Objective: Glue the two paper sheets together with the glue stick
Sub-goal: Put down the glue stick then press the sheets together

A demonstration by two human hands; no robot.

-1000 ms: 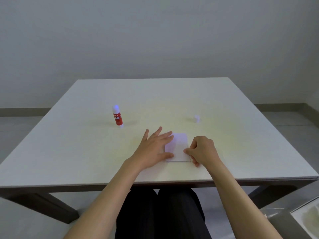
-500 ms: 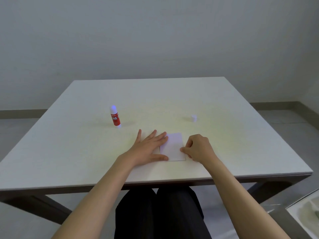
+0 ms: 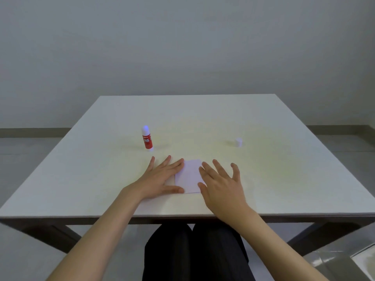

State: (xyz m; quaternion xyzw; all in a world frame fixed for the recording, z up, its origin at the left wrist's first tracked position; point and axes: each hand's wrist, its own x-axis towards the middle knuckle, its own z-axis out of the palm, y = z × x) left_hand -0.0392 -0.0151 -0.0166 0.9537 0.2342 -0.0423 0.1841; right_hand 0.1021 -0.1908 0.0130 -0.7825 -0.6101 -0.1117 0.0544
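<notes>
Pale grey wall and floor frame a white tabletop (image 3: 263, 179) with dark legs, seen from above by a seated person in black trousers. Near the front edge, about midway along it, lies the paper (image 3: 189, 176), a small white stack whose two sheets cannot be told apart. The left hand (image 3: 162, 179) lies flat on the paper's left side, fingers spread, thumb along the near edge, pressing rather than gripping. The right hand (image 3: 221, 186) is the change: half a second ago it was curled into a loose fist pinching the paper's right edge, and now its grip has let go and the hand is open, fingers fanned, palm down over the right edge of the paper; whether it touches the sheet cannot be told. The left hand has stayed where it was. The glue stick (image 3: 147, 139), red with a white top, stands upright, uncapped, back from the left hand toward the middle of the tabletop. Its white cap (image 3: 238, 142) sits well apart on the right half, level with the stick. Neither has moved.
</notes>
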